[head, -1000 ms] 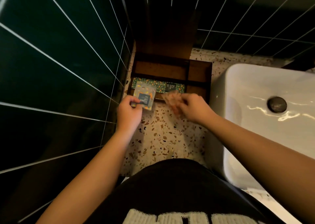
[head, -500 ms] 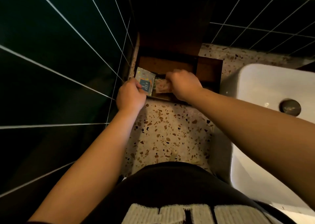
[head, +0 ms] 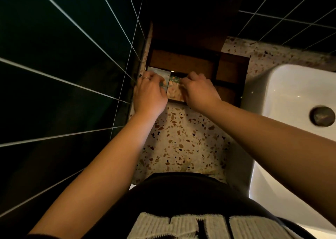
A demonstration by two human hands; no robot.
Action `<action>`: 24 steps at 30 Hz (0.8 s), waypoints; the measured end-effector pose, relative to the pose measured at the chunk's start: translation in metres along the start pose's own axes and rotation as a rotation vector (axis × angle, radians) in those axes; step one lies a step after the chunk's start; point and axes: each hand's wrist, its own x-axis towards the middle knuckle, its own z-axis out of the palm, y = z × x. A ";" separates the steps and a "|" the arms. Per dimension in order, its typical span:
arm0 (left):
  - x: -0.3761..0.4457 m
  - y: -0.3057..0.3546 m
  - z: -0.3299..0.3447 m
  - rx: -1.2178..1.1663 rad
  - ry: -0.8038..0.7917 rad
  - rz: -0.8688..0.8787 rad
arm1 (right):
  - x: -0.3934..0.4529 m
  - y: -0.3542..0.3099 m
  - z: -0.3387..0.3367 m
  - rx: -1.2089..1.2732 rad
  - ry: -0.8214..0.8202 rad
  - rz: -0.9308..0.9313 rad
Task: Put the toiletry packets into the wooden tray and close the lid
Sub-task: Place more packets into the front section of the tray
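The wooden tray [head: 232, 69] sits on the speckled counter against the dark tiled corner, its lid [head: 187, 29] standing up at the back. My left hand [head: 150, 93] holds a pale bluish packet [head: 157, 71] down in the tray's front left compartment. Beside it lies a peach-coloured packet [head: 174, 91] in the same front compartment, with the fingers of my right hand [head: 198, 89] on its right edge. Both hands cover much of the packets. The rear and right compartments show bare wood.
A white basin [head: 291, 93] with a dark drain [head: 322, 115] fills the right side. Dark green tiled walls [head: 63, 65] close in on the left and behind. Terrazzo counter [head: 185, 140] lies between the tray and my body.
Both hands have gone forward and down into the tray's front compartment. The bluish packet, held above the tray before, now lies low in it next to the peach packet.
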 end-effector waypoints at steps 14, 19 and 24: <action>0.002 0.004 0.011 0.162 -0.278 -0.074 | -0.025 -0.006 0.017 0.228 -0.271 0.069; 0.002 0.005 0.010 0.127 -0.284 -0.105 | -0.024 -0.008 0.015 0.260 -0.234 0.060; 0.000 0.007 0.007 0.067 -0.257 -0.111 | -0.029 -0.006 0.010 0.292 -0.173 0.030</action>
